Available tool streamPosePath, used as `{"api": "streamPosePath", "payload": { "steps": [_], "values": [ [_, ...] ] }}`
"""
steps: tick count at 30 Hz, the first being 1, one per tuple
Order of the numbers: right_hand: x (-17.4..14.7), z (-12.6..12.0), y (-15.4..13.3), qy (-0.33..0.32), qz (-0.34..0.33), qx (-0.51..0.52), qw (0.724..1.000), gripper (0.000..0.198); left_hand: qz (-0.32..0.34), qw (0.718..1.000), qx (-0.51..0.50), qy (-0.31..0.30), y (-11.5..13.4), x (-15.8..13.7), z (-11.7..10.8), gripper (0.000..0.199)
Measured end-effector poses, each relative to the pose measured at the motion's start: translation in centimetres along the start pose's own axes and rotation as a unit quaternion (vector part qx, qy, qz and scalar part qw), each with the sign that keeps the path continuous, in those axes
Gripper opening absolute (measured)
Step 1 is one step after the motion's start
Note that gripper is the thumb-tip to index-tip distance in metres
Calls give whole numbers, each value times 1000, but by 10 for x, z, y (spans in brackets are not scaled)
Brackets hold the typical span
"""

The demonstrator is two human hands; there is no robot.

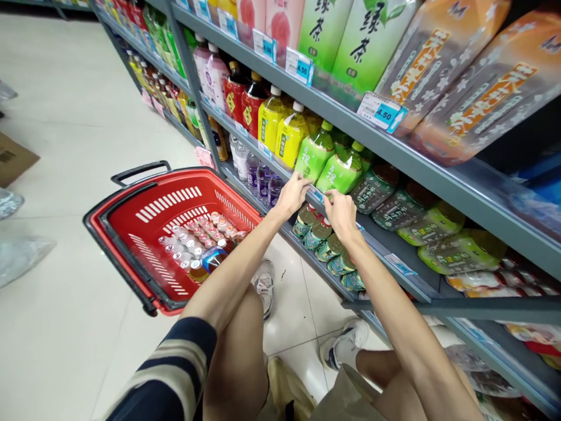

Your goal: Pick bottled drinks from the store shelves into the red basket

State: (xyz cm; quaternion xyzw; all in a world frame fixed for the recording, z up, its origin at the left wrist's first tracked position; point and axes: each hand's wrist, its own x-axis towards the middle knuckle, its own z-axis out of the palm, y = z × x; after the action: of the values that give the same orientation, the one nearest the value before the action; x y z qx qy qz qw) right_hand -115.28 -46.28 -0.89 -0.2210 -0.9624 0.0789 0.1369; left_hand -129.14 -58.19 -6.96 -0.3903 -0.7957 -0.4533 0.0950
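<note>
My left hand (293, 195) is at the front edge of the middle shelf, its fingertips bent together by the base of a green drink bottle (314, 153). Close on its right, my right hand (340, 214) has curled fingers at the same edge, below a second green bottle (340, 170). Between the hands, a small blue-and-white price label (316, 194) sits on the shelf's front strip. Both hands look closed at this strip; what the fingertips pinch, if anything, is hidden. The two green bottles lean back on the shelf.
Left of me, a red shopping basket (120, 219) with a black handle stands on the tiled floor, holding several small bottles. Yellow bottles (289, 137) stand left of the green ones, dark-labelled bottles (374, 187) right. The upper shelf edge (333, 96) juts out above. Plastic wrap (21, 257) lies far left.
</note>
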Motion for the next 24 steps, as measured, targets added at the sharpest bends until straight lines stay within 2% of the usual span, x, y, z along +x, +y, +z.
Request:
{"api": "streamPosePath", "payload": {
  "steps": [4,7,15,17,21,23,24],
  "values": [
    [8,3,-8,-7,-11,-51,999,32,5,1000,6,-9,-4,14,2,22],
    [8,1,-12,-15,-13,-79,997,38,9,1000,5,-16,-5,21,1,22],
    [1,7,-12,-1,-7,-62,998,38,-18,1000,-6,-19,-2,17,-2,18],
    [-3,-2,-7,36,-18,-1,999,35,-6,1000,-21,16,1,22,-8,21],
    [2,-32,11,207,-49,128,969,43,24,986,-87,139,6,59,-24,45],
    [16,-45,21,252,-50,138,957,56,44,982,-105,151,6,87,-26,57],
    [25,-49,24,253,-50,130,957,63,54,982,-110,146,6,100,-24,61]
  ]
}}
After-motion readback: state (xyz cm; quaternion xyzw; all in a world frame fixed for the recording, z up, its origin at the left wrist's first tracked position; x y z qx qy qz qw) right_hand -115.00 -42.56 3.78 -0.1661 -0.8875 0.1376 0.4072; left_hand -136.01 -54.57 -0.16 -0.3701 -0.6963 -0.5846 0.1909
